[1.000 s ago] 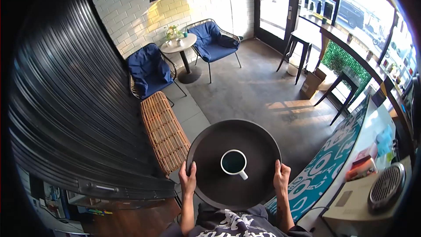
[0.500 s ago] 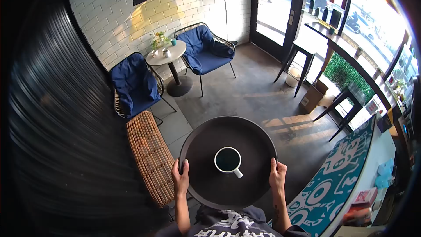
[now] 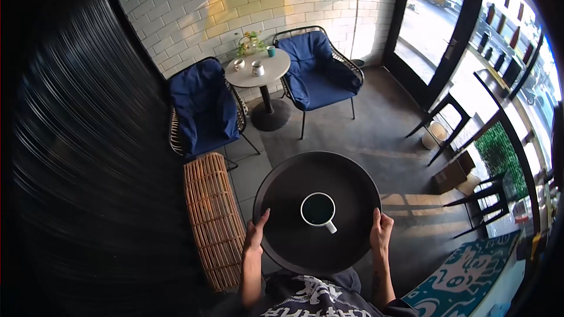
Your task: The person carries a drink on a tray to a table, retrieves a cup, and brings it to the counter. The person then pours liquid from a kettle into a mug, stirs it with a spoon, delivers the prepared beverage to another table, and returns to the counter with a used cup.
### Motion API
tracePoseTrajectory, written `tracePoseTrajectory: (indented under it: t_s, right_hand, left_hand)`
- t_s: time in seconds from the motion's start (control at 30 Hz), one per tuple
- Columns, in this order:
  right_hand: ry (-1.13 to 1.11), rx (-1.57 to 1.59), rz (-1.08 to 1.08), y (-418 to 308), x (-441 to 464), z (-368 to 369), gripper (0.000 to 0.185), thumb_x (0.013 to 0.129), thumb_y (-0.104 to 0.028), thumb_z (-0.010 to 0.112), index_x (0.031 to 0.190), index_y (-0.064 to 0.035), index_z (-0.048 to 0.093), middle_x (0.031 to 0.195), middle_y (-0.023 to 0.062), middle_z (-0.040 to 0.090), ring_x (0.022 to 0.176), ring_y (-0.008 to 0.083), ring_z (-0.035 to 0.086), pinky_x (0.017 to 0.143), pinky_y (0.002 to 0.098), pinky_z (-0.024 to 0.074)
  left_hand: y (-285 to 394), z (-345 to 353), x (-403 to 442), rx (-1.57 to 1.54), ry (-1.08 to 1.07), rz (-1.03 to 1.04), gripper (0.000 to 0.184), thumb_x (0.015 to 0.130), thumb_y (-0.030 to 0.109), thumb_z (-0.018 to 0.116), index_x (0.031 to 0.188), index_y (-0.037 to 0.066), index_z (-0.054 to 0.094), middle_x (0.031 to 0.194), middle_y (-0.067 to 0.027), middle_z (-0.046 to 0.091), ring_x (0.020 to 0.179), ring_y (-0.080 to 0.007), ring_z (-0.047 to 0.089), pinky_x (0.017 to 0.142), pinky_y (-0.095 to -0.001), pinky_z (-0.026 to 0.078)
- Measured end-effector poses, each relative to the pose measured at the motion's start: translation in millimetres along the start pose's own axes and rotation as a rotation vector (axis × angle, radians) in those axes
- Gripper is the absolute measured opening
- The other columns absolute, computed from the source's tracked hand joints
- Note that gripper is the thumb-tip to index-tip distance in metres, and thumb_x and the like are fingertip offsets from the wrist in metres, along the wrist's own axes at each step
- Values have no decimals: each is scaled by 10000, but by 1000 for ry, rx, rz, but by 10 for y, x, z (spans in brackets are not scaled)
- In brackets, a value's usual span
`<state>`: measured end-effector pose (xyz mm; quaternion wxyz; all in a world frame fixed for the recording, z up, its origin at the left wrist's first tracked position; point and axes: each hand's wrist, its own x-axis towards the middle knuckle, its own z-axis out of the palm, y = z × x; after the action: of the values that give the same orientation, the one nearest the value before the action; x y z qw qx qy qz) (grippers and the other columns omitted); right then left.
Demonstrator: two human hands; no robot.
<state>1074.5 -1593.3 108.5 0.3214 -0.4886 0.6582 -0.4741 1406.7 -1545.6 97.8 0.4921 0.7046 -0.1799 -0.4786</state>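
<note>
A round dark tray is held level in front of my body, with both hands at its rim. My left hand grips the left edge, thumb on top and the other fingers mostly hidden beneath. On the opposite edge my right hand holds on in the same way. Near the tray's middle stands a white mug with a dark inside, its handle pointing toward me and slightly right. Whether liquid fills it I cannot tell.
Ahead stands a small round table bearing a plant, cups and a small jug. Blue-cushioned chairs flank it. A wicker bench lies at left, a patterned counter at lower right, and dark stools by the window.
The table and chairs now appear nearer and further right in view, while the counter has slid toward the lower right corner. The tray and mug stay in my hands' hold.
</note>
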Motion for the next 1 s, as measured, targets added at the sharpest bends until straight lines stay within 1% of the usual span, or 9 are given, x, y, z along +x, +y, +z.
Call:
tracePoseTrajectory:
  t_s: [0.1,0.17,0.27,0.37,0.47,0.63,0.87,0.93,1.0]
  right_hand:
    - [-47,-9,-8,-16,560,362,539,1032,-305,528,612,-37,322,555,-42,250,549,59,243,472,332,178]
    - [-81,1,-9,3,949,651,539,1031,-308,529,617,-35,316,558,-39,245,552,61,242,473,334,181]
    - [-132,-1,-26,-16,1585,1112,541,1028,-324,535,626,-30,322,562,-35,253,561,65,247,473,336,189]
    - [-165,63,-52,-236,2292,1571,547,1021,-315,568,608,-84,293,588,-86,229,579,36,221,483,318,144]
    - [-215,47,-122,-425,2947,2013,570,1018,-320,571,598,-73,274,581,-73,220,580,42,215,485,338,136]
    - [-351,21,-172,-716,3785,2720,546,1016,-310,570,618,-59,295,593,-71,223,590,45,215,490,334,143]
    - [-464,-18,-180,-939,4705,3859,530,1021,-312,560,629,-41,327,595,-68,248,600,43,238,492,331,163]
    - [-511,-70,-153,-996,4986,4205,498,1014,-299,544,678,52,434,560,42,321,595,93,310,497,370,284]
    - [-520,-53,-104,-1136,5217,4540,471,1009,-291,550,710,66,479,565,43,373,603,92,345,512,364,314]
  left_hand:
    - [208,174,440,-31,21,17,897,792,558,769,1373,-55,466,1399,-183,515,1331,-268,440,1132,-418,278]
    - [378,273,762,26,136,-85,856,823,564,738,1367,-48,488,1409,-173,518,1341,-260,441,1133,-416,283]
    - [859,487,1180,7,130,-58,801,847,564,714,1347,-32,520,1393,-150,541,1340,-249,447,1134,-415,284]
    - [1244,679,1616,-49,162,-38,716,889,556,674,1322,-3,560,1360,-116,574,1320,-235,469,1129,-410,294]
    - [903,641,2441,-132,193,86,705,911,543,653,1341,-5,542,1355,-115,574,1312,-232,475,1127,-409,305]
    - [1666,856,2721,-216,336,-100,704,938,537,618,1385,5,504,1420,-114,521,1333,-203,447,1122,-385,326]
    - [1615,707,3983,-356,342,-39,701,951,527,601,1391,-8,494,1412,-116,526,1279,-222,503,1068,-388,403]
    - [1717,649,4403,-342,311,3,711,953,518,592,1446,36,416,1409,-105,507,1250,-241,533,1005,-398,497]
    - [1822,591,4859,-350,320,-4,706,954,521,587,1437,32,428,1406,-106,512,1242,-240,542,1001,-396,504]
